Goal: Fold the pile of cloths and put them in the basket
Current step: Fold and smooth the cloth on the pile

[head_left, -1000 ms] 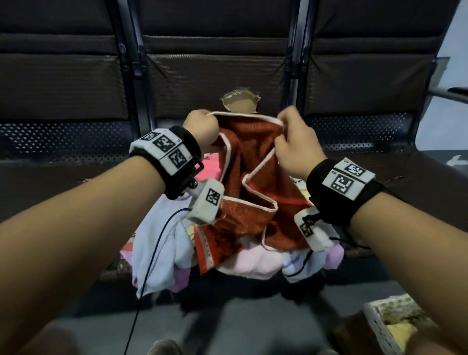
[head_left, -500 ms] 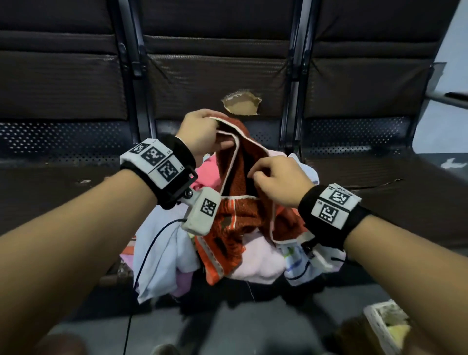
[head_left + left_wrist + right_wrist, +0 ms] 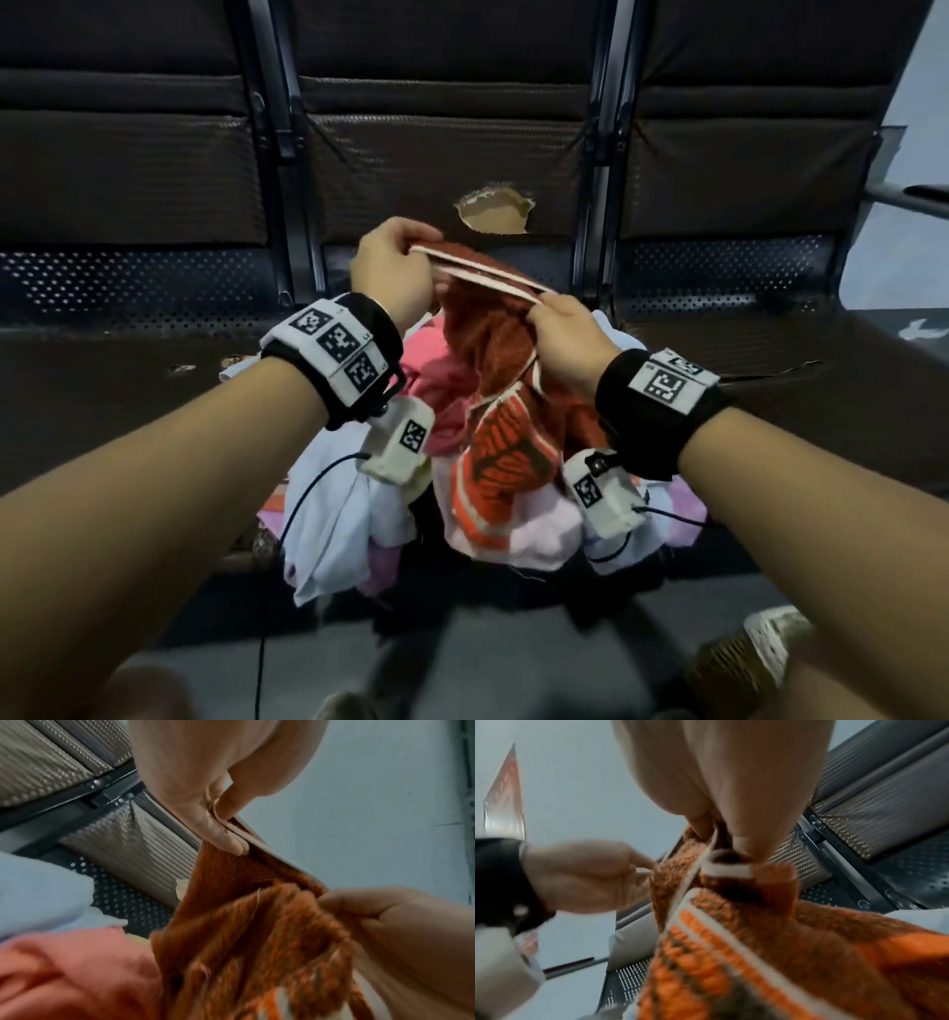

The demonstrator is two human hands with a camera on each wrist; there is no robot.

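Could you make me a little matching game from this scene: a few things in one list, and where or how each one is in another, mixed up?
Things:
1. orange towel
2. pile of cloths
3. basket
4. torn hole

Places or states:
A. low at the right edge of the head view, on the floor
B. in the backrest of the middle seat
C. held up by its white-trimmed edge, left hand and right hand both pinching it
D. heaped on the seat, spilling over its front edge

Pairs: 1-C, 2-D, 3-A, 4-B
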